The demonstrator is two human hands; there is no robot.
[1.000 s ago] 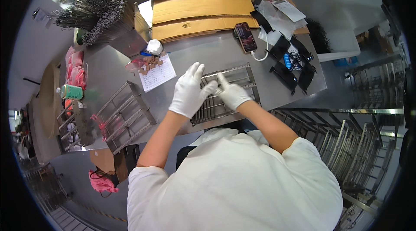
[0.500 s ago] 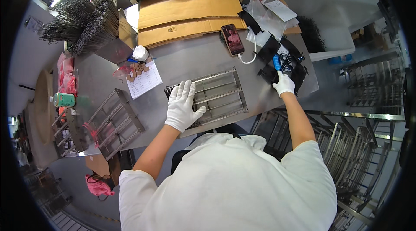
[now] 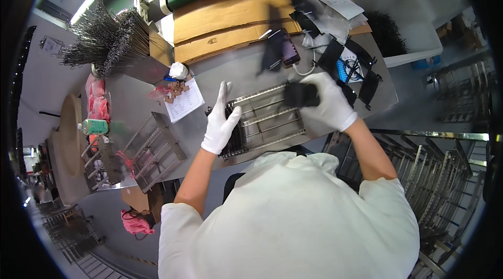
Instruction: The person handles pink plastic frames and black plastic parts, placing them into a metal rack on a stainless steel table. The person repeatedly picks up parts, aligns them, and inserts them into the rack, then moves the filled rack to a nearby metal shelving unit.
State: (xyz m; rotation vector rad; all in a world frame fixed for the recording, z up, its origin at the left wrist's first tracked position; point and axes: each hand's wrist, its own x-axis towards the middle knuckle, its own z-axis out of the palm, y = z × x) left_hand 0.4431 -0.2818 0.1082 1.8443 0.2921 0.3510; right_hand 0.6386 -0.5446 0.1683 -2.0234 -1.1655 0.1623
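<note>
Over the slotted grey metal rack (image 3: 270, 117): blurred black piece (image 3: 301, 94) in white-gloved right hand (image 3: 330, 102).
Rack's left end: white-gloved left hand (image 3: 218, 128) spread; tilting might cause snagging.

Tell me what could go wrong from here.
The dark piece in the right hand, blurred over the metal rack, might catch on it. That hand also appears close to the white cable plugged into the phone, so a sideways sweep could snag it.
</note>
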